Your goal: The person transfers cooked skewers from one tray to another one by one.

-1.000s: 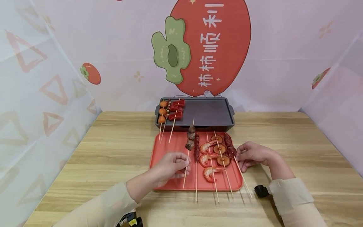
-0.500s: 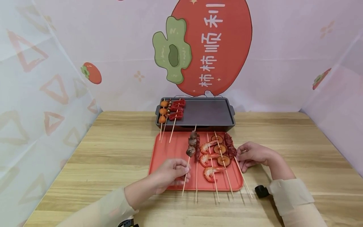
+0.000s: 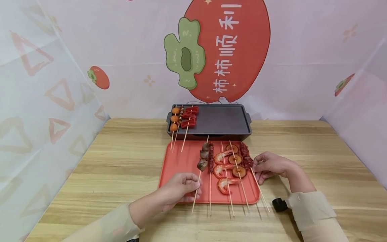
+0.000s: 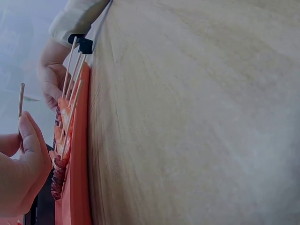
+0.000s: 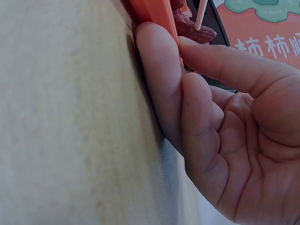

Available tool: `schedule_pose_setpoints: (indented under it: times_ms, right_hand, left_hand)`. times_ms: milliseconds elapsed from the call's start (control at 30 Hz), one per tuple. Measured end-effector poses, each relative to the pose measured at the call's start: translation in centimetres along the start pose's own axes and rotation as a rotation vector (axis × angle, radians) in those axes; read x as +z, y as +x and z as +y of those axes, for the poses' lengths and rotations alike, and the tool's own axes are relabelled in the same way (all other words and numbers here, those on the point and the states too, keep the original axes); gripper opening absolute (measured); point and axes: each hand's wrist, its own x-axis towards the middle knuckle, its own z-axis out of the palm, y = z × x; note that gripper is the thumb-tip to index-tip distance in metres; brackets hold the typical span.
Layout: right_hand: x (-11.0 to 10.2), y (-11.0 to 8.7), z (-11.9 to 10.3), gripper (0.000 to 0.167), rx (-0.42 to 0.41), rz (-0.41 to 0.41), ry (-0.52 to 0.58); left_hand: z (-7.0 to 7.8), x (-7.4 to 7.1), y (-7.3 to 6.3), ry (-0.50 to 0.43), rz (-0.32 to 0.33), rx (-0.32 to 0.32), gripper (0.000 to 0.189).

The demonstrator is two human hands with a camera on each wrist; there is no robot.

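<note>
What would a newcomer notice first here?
Probably the huge red fruit printed on the backdrop. Below it, a dark pan carries three skewers at its left end. In front, the person's left fingers pinch a grey-brown skewer over a red tray bearing four more skewers.

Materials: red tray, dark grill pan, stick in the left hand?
Red tray: probably plastic, smooth; uniform colour, rounded moulded corners.
Grill pan: matte dark grey; coated metal or plastic, can't tell.
Stick in the left hand: likely bamboo or wood, uncoated-looking; pale tan, thin.
</note>
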Motion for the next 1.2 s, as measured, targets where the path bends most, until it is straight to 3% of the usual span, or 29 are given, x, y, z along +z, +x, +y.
schedule_pose_setpoints:
  times_ms: [1200]
  right_hand:
    - [-0.2,0.1,0.2,0.008,-0.012,-0.015,0.006]
  left_hand:
    - [-0.6,-0.2,2.3,-0.034,-0.018,-0.013,0.021]
